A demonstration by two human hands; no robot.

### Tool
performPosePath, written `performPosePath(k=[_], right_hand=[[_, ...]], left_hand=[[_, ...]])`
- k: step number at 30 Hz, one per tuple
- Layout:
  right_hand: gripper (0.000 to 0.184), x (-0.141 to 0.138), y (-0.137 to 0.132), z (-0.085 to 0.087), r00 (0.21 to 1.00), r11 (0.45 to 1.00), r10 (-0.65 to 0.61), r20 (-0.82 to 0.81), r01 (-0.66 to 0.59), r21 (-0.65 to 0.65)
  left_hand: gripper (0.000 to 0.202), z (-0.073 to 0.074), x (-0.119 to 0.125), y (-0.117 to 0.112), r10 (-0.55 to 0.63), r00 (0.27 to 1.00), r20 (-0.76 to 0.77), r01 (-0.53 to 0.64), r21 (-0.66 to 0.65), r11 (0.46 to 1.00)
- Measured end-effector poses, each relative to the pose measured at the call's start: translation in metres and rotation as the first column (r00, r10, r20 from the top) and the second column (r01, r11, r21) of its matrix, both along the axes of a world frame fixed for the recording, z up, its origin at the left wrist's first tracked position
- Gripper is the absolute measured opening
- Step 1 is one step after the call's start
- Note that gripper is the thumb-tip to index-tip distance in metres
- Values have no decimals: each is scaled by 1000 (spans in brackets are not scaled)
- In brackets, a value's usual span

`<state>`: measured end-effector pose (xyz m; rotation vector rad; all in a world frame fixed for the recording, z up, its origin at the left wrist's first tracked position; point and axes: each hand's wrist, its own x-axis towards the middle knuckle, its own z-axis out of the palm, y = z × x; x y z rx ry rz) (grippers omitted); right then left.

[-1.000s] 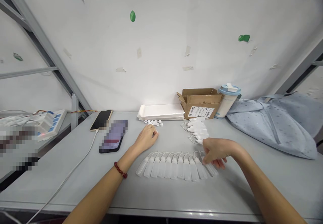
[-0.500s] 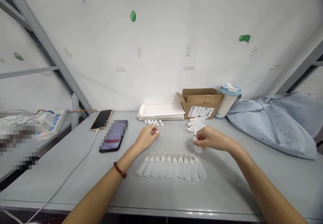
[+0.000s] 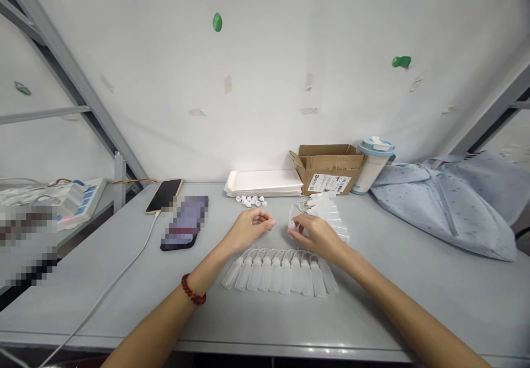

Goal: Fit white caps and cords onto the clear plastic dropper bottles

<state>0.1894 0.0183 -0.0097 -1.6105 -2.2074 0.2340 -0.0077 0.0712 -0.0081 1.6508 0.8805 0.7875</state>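
Observation:
My right hand (image 3: 317, 235) grips a small translucent squeeze bottle (image 3: 336, 234), its neck turned left toward my other hand. My left hand (image 3: 248, 228), a red bead bracelet on its wrist, pinches a tiny white cap (image 3: 272, 224) a few centimetres from the bottle's neck. Both hands hover just above the grey table (image 3: 372, 313). Below them a row of several capped bottles (image 3: 281, 274) lies side by side. A pile of uncapped bottles (image 3: 325, 205) sits behind my right hand, and several loose white caps (image 3: 250, 200) lie behind my left hand.
Two phones (image 3: 165, 195) lie at the left, one on a white cable. Against the wall stand a stack of white trays (image 3: 265, 183), a cardboard box (image 3: 329, 169) and a lidded cup (image 3: 372, 164). A blue cloth bag (image 3: 447, 202) covers the right side.
My right hand left the row's right end, took a bottle from the pile and carried it left. My left hand lifted a cap from the loose caps and came toward it.

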Motion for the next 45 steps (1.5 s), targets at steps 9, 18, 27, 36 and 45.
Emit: performPosePath(k=[9,18,27,36,45], right_hand=[[18,-2,0,-9,986,986,138,96,-146,85],[22,-8,-8,1,988,983,151,33,-154,104],[34,-7,-8,-10,987,972,160,18,-160,172],[32,-6,-6,-13,978,940,171,-116,-127,316],[20,-10,-13,6,917,999,10,-400,11,48]], left_hand=[[25,-1,3,-5,-26,999,-37,26,17,999],[24,1,1,-4,-21,998,63,17,63,998],[25,5,3,-11,-57,995,79,60,-41,997],[27,5,0,-10,-18,998,61,20,-38,999],[28,4,-1,-9,-34,996,87,42,-88,995]])
